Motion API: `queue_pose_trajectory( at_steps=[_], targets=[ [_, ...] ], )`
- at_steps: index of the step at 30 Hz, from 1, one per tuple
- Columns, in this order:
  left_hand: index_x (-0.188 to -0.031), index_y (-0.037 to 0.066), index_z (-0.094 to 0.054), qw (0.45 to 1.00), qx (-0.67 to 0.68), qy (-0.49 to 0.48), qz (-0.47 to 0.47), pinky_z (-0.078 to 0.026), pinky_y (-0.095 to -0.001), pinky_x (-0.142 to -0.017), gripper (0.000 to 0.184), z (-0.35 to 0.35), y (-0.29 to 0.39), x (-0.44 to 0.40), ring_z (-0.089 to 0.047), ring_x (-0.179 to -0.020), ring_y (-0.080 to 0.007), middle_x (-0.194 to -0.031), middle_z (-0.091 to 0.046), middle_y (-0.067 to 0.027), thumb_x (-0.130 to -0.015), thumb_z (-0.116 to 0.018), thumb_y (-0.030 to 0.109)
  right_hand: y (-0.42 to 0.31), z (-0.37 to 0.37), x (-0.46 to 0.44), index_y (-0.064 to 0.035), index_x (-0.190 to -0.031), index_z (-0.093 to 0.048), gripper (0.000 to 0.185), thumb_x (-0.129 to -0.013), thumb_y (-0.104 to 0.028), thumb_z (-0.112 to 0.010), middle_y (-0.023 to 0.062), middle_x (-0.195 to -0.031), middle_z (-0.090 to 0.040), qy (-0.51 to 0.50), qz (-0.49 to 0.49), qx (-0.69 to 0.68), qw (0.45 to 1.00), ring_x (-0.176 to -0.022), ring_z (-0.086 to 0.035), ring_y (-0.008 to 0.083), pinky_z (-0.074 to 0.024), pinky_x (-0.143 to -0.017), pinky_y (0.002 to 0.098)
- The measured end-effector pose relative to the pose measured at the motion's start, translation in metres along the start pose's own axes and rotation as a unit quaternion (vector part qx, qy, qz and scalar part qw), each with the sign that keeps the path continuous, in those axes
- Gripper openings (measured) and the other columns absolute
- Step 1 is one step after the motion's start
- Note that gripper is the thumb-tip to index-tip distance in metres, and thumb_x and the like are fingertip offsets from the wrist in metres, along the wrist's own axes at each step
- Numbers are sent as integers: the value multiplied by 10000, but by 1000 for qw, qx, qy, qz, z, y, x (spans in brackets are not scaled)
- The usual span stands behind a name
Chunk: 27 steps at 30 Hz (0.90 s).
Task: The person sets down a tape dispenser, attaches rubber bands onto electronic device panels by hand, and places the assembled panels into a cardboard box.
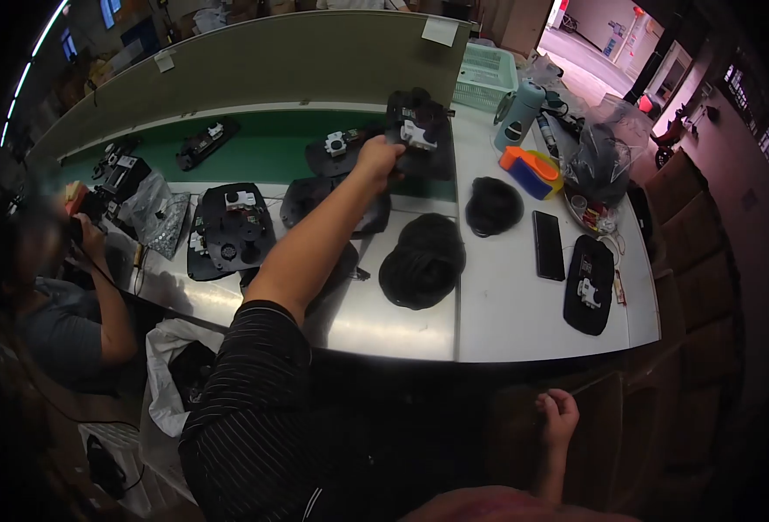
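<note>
My left hand [379, 162] reaches over the far side of the table and grips the edge of a black device part [419, 143] with a white module on it. Just left of it, another black part [335, 150] with a white module lies on the green strip. My right hand [560, 416] hangs below the table's front edge, fingers curled; what it holds, if anything, cannot be made out. Two black coiled bundles [422, 261] [494, 206] lie on the table. At the right, a black part [588, 285] with a white module lies near a dark phone-like slab [548, 246].
A co-worker [75, 317] sits at the left, holding something small. Stacked black parts [232, 228] stand beside a plastic bag [156, 213]. A low partition [254, 65] runs behind. Back right are a green basket [486, 76], a bottle [518, 115] and an orange-blue object [532, 169].
</note>
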State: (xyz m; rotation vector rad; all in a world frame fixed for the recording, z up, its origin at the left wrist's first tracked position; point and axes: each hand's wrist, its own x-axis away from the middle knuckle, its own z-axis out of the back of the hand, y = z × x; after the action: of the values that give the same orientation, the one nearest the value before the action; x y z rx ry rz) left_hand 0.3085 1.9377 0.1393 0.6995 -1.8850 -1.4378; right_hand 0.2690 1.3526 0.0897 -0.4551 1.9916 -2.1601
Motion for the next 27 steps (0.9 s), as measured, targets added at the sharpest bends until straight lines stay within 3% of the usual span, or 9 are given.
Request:
queue_pose_trajectory(
  at_steps=[3,5,7,11,14,21,24,26,27],
  targets=[
    [-1069,48,-570,989,84,-108,-61,-502,-337,-542,219,26,3,59,-614,-752,-189,-923,-622,-75,-854,-537,74,-23,-29,-13,11,-987,-565,129,-859,-7,-553,99,-876,-641,-52,19,-34,998,-765,-614,154,-504,-699,254],
    [-1128,-15,-534,979,136,-144,-42,-523,-356,-807,271,33,12,131,-637,-918,-226,-1060,-622,-131,-860,-501,7,-41,-57,-24,13,-1001,-561,146,-858,-17,-556,110,-883,-644,-105,35,-37,993,-774,-612,152,-498,-718,247],
    [-1141,-23,-521,973,142,-180,-26,-508,-355,-860,285,47,-1,182,-629,-947,-228,-1062,-621,-134,-858,-499,4,-59,-92,-29,25,-1087,-543,239,-863,-54,-572,127,-952,-637,-173,61,-26,983,-821,-613,169,-499,-742,258],
    [-1189,-35,-490,953,180,-243,-12,-497,-349,-886,344,58,-35,272,-624,-968,-224,-1094,-613,-139,-847,-505,-8,-82,-167,-34,63,-1207,-454,374,-873,-57,-573,155,-1083,-601,-240,-105,-175,949,-893,-623,208,-527,-746,309],
    [-1173,-40,-502,953,171,-246,38,-485,-348,-897,348,66,-64,322,-609,-987,-217,-1092,-613,-128,-827,-529,-9,-66,-196,-14,41,-1207,-492,346,-888,-83,-547,134,-1101,-601,-314,-112,-272,903,-936,-612,198,-509,-823,309],
    [-1205,-34,-502,929,211,-285,111,-446,-358,-942,376,84,-104,378,-575,-1054,-218,-1134,-599,-116,-838,-531,40,-34,-193,29,28,-1207,-503,328,-885,-32,-509,117,-1115,-598,-313,-68,-159,934,-982,-598,194,-494,-868,311],
    [-1193,-32,-515,932,163,-311,90,-441,-342,-940,361,91,-112,381,-575,-1048,-210,-1136,-598,-110,-838,-522,36,-31,-187,26,18,-1217,-502,338,-884,-34,-509,116,-1120,-597,-334,-118,-191,915,-993,-598,202,-485,-886,315],
    [-1194,-31,-516,931,157,-320,79,-440,-334,-934,362,93,-114,382,-575,-1040,-200,-1128,-601,-105,-838,-520,35,-36,-186,22,5,-1240,-494,354,-890,-47,-507,106,-1101,-596,-220,-233,-337,885,-853,-605,160,-510,-731,260],
    [-1196,-30,-517,932,147,-323,72,-440,-326,-927,363,93,-116,383,-574,-1032,-189,-1120,-604,-101,-838,-518,34,-31,-181,17,5,-1240,-494,354,-890,-47,-507,106,-1101,-596,-217,-228,-332,889,-853,-605,160,-510,-731,260]
  ],
)
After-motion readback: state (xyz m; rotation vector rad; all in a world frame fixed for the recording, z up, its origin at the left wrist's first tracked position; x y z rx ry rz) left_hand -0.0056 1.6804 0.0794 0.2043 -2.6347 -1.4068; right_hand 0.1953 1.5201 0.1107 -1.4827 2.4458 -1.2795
